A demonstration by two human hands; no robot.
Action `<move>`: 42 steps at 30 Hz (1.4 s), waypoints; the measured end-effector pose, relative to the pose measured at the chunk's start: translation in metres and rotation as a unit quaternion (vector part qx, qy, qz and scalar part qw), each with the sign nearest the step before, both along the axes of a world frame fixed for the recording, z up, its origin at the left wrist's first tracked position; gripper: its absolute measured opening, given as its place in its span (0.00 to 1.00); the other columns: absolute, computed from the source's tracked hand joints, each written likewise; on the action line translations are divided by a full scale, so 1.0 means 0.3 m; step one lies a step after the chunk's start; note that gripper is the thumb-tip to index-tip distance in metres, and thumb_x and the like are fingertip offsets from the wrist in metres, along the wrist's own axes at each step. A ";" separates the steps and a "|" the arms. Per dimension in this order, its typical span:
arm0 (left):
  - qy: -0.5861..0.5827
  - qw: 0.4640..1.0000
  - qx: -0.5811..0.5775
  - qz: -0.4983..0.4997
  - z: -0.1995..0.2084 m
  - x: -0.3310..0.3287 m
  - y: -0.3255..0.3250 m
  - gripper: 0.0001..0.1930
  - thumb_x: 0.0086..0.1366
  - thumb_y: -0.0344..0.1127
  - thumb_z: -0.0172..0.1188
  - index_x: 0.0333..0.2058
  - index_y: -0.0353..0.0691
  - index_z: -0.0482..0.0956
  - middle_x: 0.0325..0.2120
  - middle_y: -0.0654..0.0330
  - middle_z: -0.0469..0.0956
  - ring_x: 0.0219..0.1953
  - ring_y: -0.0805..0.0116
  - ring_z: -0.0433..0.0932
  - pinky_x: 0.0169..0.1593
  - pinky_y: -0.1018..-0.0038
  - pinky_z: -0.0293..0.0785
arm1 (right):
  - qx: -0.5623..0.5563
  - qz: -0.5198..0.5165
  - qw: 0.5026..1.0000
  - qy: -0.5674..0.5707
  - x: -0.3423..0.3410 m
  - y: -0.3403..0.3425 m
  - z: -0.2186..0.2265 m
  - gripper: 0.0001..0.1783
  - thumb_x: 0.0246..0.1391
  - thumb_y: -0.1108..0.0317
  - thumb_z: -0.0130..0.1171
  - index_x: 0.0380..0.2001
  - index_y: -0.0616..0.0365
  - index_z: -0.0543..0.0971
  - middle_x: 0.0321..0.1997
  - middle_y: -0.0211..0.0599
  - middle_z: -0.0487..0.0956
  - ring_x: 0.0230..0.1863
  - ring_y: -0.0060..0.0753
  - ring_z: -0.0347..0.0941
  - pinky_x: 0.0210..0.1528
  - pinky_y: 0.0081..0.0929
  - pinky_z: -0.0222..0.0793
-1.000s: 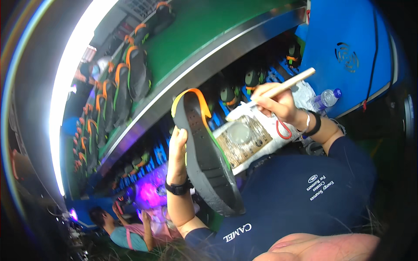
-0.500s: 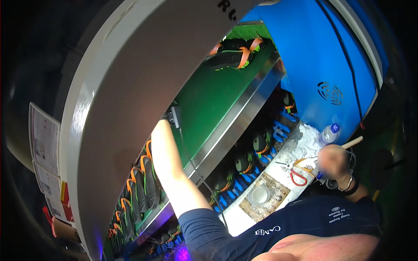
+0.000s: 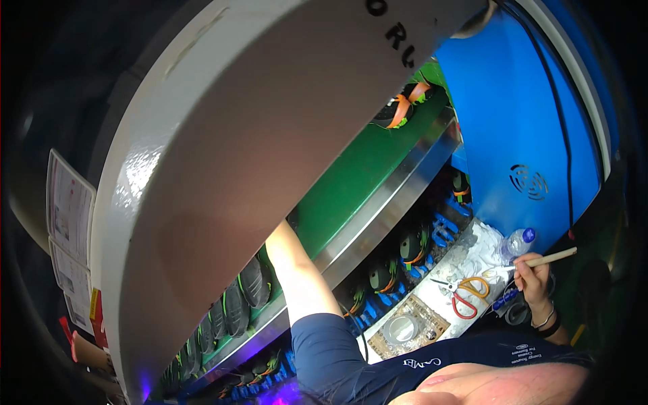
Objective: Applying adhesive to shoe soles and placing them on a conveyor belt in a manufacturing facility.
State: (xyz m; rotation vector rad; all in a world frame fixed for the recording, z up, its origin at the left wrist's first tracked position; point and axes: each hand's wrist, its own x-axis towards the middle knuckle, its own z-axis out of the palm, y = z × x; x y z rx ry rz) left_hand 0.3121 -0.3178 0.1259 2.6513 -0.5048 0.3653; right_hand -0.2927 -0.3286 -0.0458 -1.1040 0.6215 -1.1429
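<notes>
R hand (image 3: 532,280): pale stick (image 3: 555,256) being pinched btwn fingers, just beside bottle (image 3: 515,246) | L hand hidden from view, fingers' state can't be told | stick prob. light, stiff, not fragile; best gripped mid-shaft

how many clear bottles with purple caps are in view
1: the purple-capped bottle lies between the blue panel and the right hand, which grips a pale stick. Others may be hidden behind the grey hood.
</notes>
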 end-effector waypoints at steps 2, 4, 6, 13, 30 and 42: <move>-0.013 0.999 0.042 -0.031 0.024 0.011 -0.003 0.15 0.43 0.36 0.51 0.28 0.31 0.75 0.26 0.45 0.75 0.30 0.57 0.76 0.30 0.64 0.72 | 0.011 -0.004 1.000 -0.001 -0.005 -0.007 -0.002 0.05 0.48 0.73 0.49 0.27 0.64 0.69 0.15 0.32 0.67 0.09 0.14 0.56 0.10 0.11 0.50; -0.036 0.995 0.071 -0.054 0.065 -0.009 0.023 0.15 0.42 0.35 0.52 0.27 0.31 0.74 0.26 0.44 0.74 0.31 0.56 0.76 0.31 0.64 0.72 | 0.011 0.030 0.999 -0.007 0.012 -0.015 -0.011 0.05 0.49 0.72 0.49 0.27 0.64 0.69 0.15 0.31 0.66 0.09 0.14 0.56 0.10 0.10 0.49; -0.064 0.991 0.094 -0.073 0.117 -0.078 0.075 0.14 0.40 0.35 0.53 0.26 0.30 0.74 0.26 0.43 0.74 0.31 0.55 0.76 0.32 0.63 0.72 | 0.002 0.058 0.998 -0.011 0.045 -0.028 -0.020 0.06 0.49 0.71 0.49 0.28 0.64 0.69 0.14 0.31 0.65 0.09 0.14 0.55 0.10 0.10 0.49; -0.095 0.949 0.262 -0.144 0.186 -0.582 0.344 0.32 0.39 0.39 0.59 0.44 0.30 0.60 0.38 0.39 0.68 0.42 0.50 0.70 0.43 0.64 0.69 | 0.020 0.241 0.970 -0.024 0.276 -0.053 -0.031 0.07 0.50 0.71 0.49 0.31 0.64 0.69 0.16 0.31 0.67 0.10 0.13 0.55 0.12 0.09 0.50; 0.205 0.937 0.184 -0.214 0.254 -0.501 0.167 0.41 0.33 0.61 0.60 0.44 0.37 0.70 0.45 0.53 0.68 0.48 0.60 0.66 0.49 0.70 0.62 | 0.018 0.257 0.966 -0.016 0.323 -0.043 -0.099 0.07 0.49 0.71 0.50 0.31 0.64 0.69 0.16 0.30 0.67 0.10 0.13 0.54 0.11 0.08 0.48; 0.421 0.677 -0.485 -0.360 -0.279 -0.885 1.047 0.28 0.52 0.44 0.47 0.48 0.31 0.61 0.41 0.53 0.68 0.41 0.65 0.69 0.45 0.73 0.64 | -0.055 0.467 0.873 0.132 0.620 0.142 -0.310 0.06 0.46 0.71 0.55 0.27 0.63 0.74 0.22 0.28 0.72 0.23 0.15 0.66 0.24 0.14 0.62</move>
